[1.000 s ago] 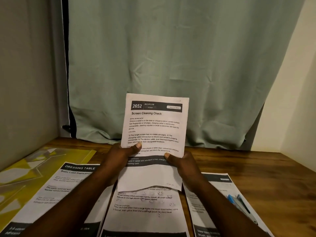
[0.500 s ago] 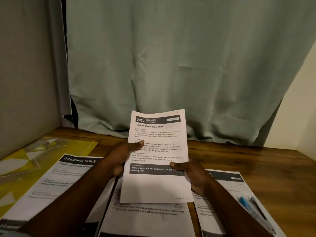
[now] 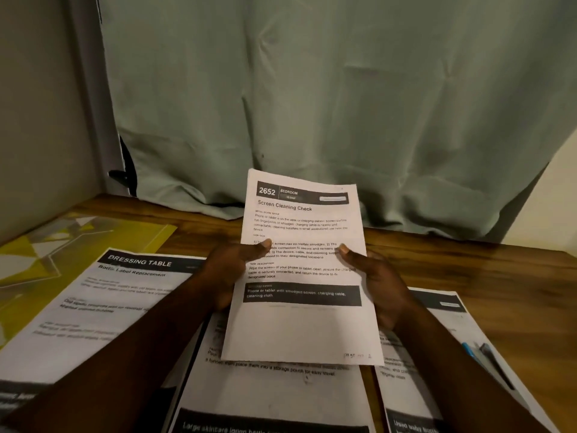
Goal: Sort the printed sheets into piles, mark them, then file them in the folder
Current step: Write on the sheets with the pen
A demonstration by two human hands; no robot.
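I hold a printed sheet (image 3: 301, 326) headed "2652 Bedroom, Screen Cleaning Check" above the desk, tilted back. My left hand (image 3: 232, 270) grips its left edge, thumb on the text. My right hand (image 3: 379, 282) grips the right edge the same way. Three piles lie on the desk below: a "Dressing Table" pile (image 3: 93, 307) at left, a middle pile (image 3: 274, 398) under the held sheet, and a right pile (image 3: 437, 354). A yellow folder (image 3: 78, 242) lies at the far left.
Two pens, one blue (image 3: 468, 351) and one dark (image 3: 490, 354), lie on the right pile. The wooden desk (image 3: 468, 270) meets a green curtain (image 3: 312, 104) at the back, a grey wall at left and a cream wall at right.
The held sheet has come down and tipped flatter toward the desk. My right hand has slid up its right edge; my left thumb keeps its place.
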